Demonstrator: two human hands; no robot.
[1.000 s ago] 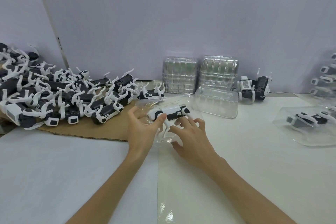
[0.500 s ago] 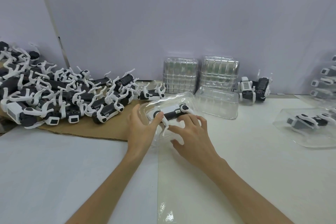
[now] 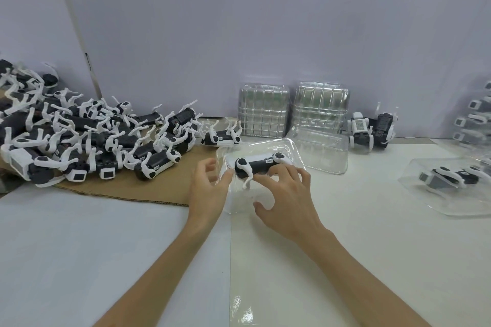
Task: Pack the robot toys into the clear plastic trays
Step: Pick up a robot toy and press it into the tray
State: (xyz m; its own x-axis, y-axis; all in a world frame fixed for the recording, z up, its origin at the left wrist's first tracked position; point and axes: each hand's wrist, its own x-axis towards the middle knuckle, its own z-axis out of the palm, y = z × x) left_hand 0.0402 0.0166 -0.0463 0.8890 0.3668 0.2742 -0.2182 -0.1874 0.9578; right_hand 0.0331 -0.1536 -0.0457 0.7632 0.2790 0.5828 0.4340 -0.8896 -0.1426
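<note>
A black-and-white robot toy (image 3: 259, 166) lies on its side inside a clear plastic tray (image 3: 289, 147) at the table's middle. My left hand (image 3: 208, 190) grips the tray's left wall, thumb inside by the toy's end and fingers outside. My right hand (image 3: 288, 200) arches over the tray's near side. Its fingertips press on the toy's body and its thumb rests on the tray's front. A big pile of loose robot toys (image 3: 79, 141) lies on brown cardboard (image 3: 148, 188) to the left.
Two stacks of clear trays (image 3: 263, 111) (image 3: 320, 109) stand against the back wall, an empty tray (image 3: 322, 152) in front of them. Two robot toys (image 3: 372, 130) stand at back right. A packed tray (image 3: 451, 186) lies right, several more (image 3: 475, 119) at the far edge.
The toy has tipped, its left end now lower, and sits deeper in the tray. Both hands have stayed at the tray, the right fingers shifting along the toy.
</note>
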